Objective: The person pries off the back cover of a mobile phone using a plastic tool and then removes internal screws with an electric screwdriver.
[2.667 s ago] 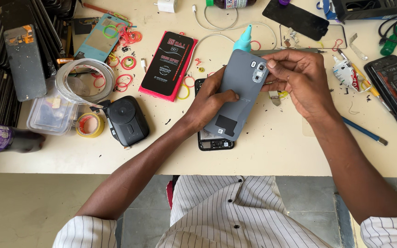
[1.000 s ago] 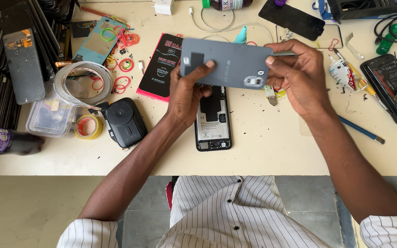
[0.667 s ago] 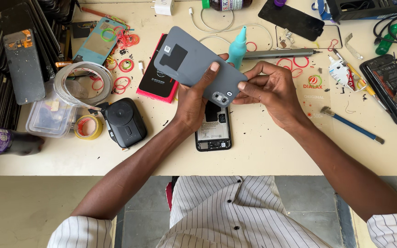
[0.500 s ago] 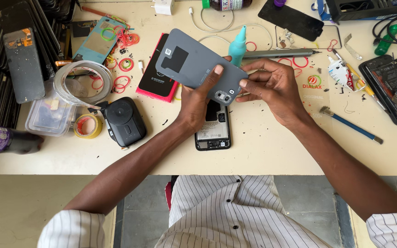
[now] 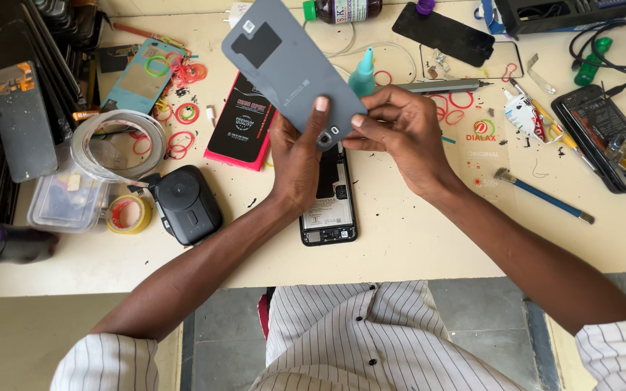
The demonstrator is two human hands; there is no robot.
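Note:
A grey phone back cover (image 5: 284, 61) is raised above the table, inner side toward me, tilted up to the left. My left hand (image 5: 297, 156) grips its lower end from below, thumb on the panel. My right hand (image 5: 401, 134) pinches the same lower end beside the camera cut-out. Under both hands an opened phone (image 5: 330, 203) lies on the cream table (image 5: 414, 239) with its insides showing, partly hidden by my left hand.
A red-and-black flat box (image 5: 239, 134), a black round device (image 5: 182, 203), tape rolls (image 5: 119, 137), rubber bands and a teal bottle (image 5: 361, 76) lie left and behind. A blue-handled brush (image 5: 541, 194) and another opened phone (image 5: 612, 137) lie right. Phone screens are stacked far left (image 5: 9, 116).
The back cover came off the phone, was turned over and swung up to the left. Both hands shifted to its camera end; the opened phone stayed on the table.

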